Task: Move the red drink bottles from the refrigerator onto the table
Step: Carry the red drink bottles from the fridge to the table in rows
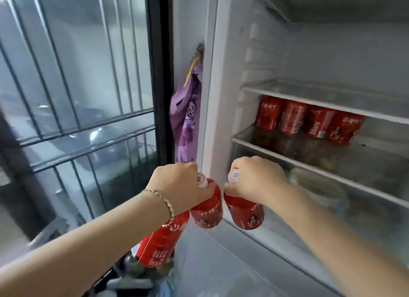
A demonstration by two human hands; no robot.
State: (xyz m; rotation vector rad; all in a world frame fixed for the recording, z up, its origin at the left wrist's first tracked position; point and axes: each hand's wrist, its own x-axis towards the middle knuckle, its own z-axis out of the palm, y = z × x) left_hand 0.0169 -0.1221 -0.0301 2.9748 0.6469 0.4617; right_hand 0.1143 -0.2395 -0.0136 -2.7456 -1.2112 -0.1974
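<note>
Red drink bottles, short and round-shouldered, red printed wrap, pale screw cap.

Location: four bottles (pixel 309 122) stand in a row on a glass shelf (pixel 287 151) inside the open refrigerator (pixel 223 75), touching side by side. Three more are out in front of the cabinet, below shelf level.

In hand: the left hand (pixel 177 186) is closed over the shoulder and neck of one bottle (pixel 207 210), cap peeking past the knuckles. A second bottle (pixel 161 241) hangs tilted under the same wrist, beneath a thin bracelet (pixel 164 205); how it is held is hidden, possibly by the lower fingers. The right hand (pixel 256 181) is wrapped around the top of a third bottle (pixel 244 212), its cap (pixel 234 176) showing between thumb and forefinger. The two upper bottles sit just beside each other, nearly touching.

Handling, as judged: rigid-walled, likely full and so moderately heavy for their size; chilled, so the glossy wrap may be damp and slick. Carried from above, the load rests on the shoulder flare, which is a fair stop against slipping. The doubled load on the left is the weaker hold; a grip round the body would be surer. Not fragile, but a drop could dent or burst one.

No desk is in view. A purple bag (pixel 187 119) hangs beside the cabinet edge, clear of the carry.
</note>
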